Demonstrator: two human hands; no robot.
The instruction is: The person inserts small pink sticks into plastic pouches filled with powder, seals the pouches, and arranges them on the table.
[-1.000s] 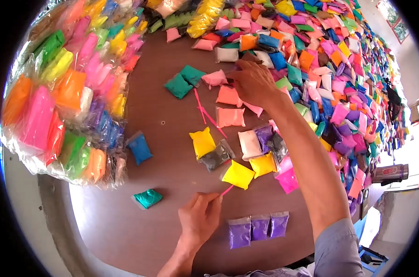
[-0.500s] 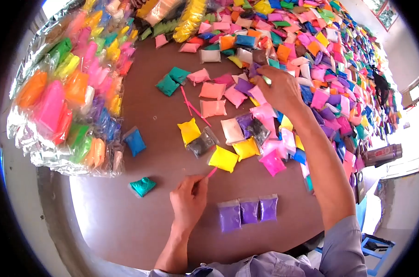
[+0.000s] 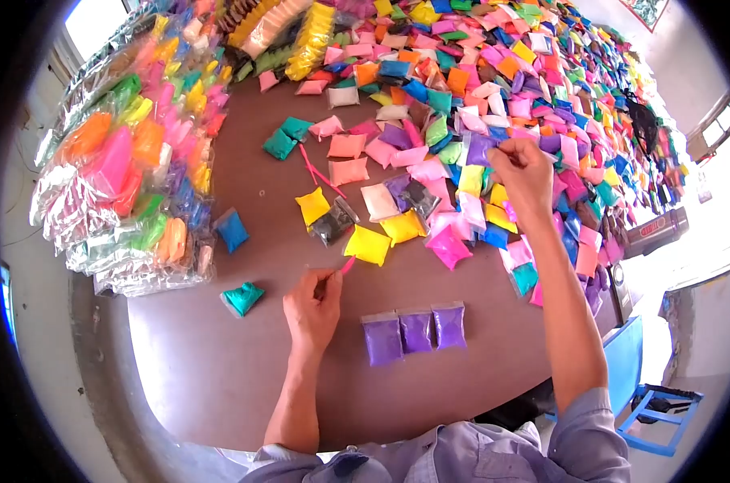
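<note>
Head view, left hand (image 3: 311,309) pinching pink strip (image 3: 348,265), right hand (image 3: 526,181) pinching purple packet (image 3: 479,150), brown tabletop (image 3: 500,346) beneath

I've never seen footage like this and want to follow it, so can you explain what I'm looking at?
There's no machine here, just a person's two bare hands, seen by a camera worn on the head, looking forward and down. On the brown table, a big heap of colourful packets spreads at the right, and clear bags of packets lie at the left. The right hand holds a purple packet; the left hand pinches a thin pink strip. Three more purple packets lie in a row nearby.
</note>
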